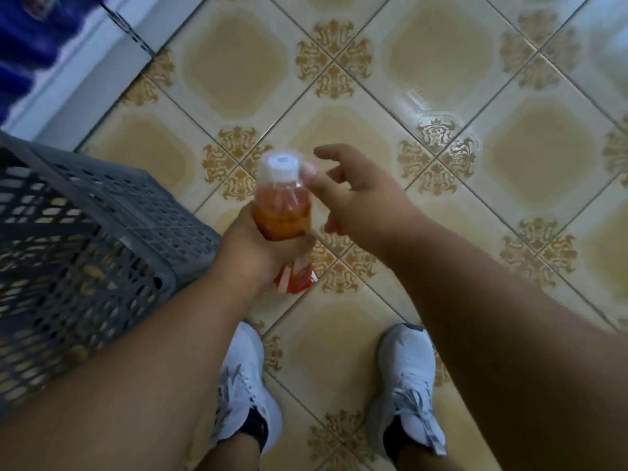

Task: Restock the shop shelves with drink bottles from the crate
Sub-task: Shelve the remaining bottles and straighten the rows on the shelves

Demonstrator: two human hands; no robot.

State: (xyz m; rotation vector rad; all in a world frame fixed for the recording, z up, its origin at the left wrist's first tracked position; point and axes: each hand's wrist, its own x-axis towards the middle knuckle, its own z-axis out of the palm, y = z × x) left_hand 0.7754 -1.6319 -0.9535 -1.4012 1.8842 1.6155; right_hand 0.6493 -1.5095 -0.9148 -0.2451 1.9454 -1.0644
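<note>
While the left hand (253, 248) grips the middle of a clear plastic bottle of orange drink (283, 212) with a white cap and red label, the right hand (353, 188) hangs just beside its cap with fingers loosely spread, one fingertip seeming to touch the neck. The bottle is held upright above the patterned beige tiled floor (424, 79). A grey perforated plastic crate (102, 232) sits to the left, near white trainers (246, 385).
</note>
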